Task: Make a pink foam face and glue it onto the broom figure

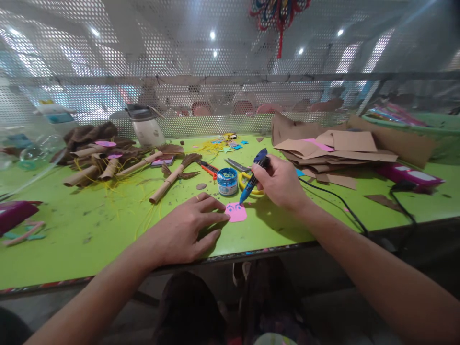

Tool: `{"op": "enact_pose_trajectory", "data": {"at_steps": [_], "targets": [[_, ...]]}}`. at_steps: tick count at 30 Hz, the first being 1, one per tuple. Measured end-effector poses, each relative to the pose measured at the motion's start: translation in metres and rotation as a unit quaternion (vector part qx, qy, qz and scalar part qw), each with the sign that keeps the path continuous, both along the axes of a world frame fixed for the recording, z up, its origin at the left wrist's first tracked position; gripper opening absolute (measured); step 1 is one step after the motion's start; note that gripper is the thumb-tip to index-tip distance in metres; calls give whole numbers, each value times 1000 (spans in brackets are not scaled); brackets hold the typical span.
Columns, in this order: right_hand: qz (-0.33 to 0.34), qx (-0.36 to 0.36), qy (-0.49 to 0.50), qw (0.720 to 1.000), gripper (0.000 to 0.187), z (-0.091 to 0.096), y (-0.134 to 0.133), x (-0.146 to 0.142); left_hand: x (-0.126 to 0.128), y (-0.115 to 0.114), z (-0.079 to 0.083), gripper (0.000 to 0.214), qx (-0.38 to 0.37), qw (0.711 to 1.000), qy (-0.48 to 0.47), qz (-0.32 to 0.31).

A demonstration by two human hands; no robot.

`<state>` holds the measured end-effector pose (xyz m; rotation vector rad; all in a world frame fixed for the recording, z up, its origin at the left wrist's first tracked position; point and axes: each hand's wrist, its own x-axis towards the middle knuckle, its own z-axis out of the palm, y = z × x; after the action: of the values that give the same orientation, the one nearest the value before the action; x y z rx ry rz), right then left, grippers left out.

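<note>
A small pink paper piece (237, 215) with cut corners lies near the table's front edge, two blue eyes with brows drawn on it. My left hand (192, 225) rests flat beside it, fingers spread, the fingertips at its left edge. Above its right side my right hand (282, 184) grips a blue marker (248, 190), its tip down at the right eye. Just behind the paper stands a small jar with blue on its rim (227, 182). Yellow-handled scissors (240, 166) lie behind the marker, partly hidden by it and my right hand.
Rolled brown paper tubes (166, 184) and yellow strands lie to the left, near a pale jug (145, 127). An orange-and-black cutter (209, 169) lies by the jar. Stacked brown paper (338, 148) and a black cord (334, 206) are at right. A perforated screen (215, 105) closes the back.
</note>
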<state>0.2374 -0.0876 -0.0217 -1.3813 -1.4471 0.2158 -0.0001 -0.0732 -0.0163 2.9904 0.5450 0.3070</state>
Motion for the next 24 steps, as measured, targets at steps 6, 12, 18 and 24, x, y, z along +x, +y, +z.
{"op": "enact_pose_trajectory", "data": {"at_steps": [6, 12, 18, 24], "targets": [[-3, -11, -10, 1000, 23, 2, -1, 0, 1, 0, 0, 36, 1, 1000, -2, -3], [7, 7, 15, 1000, 22, -1, 0, 0, 0, 0, 0, 36, -1, 1000, 8, 3], [27, 4, 15, 1000, 27, -2, 0, -2, 0, 0, 1, 35, 1, 1000, 17, 6], [49, -3, 16, 999, 29, -3, -1, -4, 0, 1, 0, 35, 4, 1000, 13, 4]]}}
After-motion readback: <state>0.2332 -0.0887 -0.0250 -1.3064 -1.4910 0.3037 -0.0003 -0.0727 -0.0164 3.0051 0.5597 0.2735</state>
